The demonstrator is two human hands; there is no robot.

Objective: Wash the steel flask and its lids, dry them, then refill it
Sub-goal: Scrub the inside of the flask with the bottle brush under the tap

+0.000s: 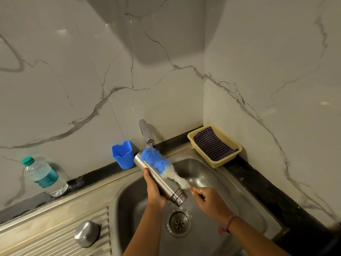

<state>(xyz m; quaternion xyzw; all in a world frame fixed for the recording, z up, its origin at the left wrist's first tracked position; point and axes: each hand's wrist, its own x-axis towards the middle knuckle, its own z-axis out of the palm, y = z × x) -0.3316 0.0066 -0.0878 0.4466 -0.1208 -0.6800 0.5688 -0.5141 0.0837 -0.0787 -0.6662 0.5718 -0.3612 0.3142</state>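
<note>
The steel sink (239, 206) fills the lower middle of the frame, and its bowl has open room around the drain (179, 223) at the bottom. Two marble walls meet in a corner at the upper right, so the space behind the sink is tight there. A black bench (96, 174) runs along the foot of the walls. In the middle of the frame the steel flask (162, 183) is tilted over the bowl, its closed end up near the tap (146, 133) and its open threaded mouth pointing down toward the drain. The left hand (154, 191) is wrapped around the flask from below, fingers clenched on its body. The right hand (210, 202) is closed on the handle of a brush (162, 164), and the blue and white bristles lie along the top side of the flask. Water runs from the tap onto the blue bristles. A rounded steel lid (86, 233) sits on the ridged draining board at the lower left, well apart from the hands. A blue cup (123, 156) stands just beside the flask's upper end, against the wall. A water bottle (44, 177) with a green cap stands at the left edge. A yellow basket (214, 145) with a checked cloth (212, 145) in it sits in the corner at the right.
</note>
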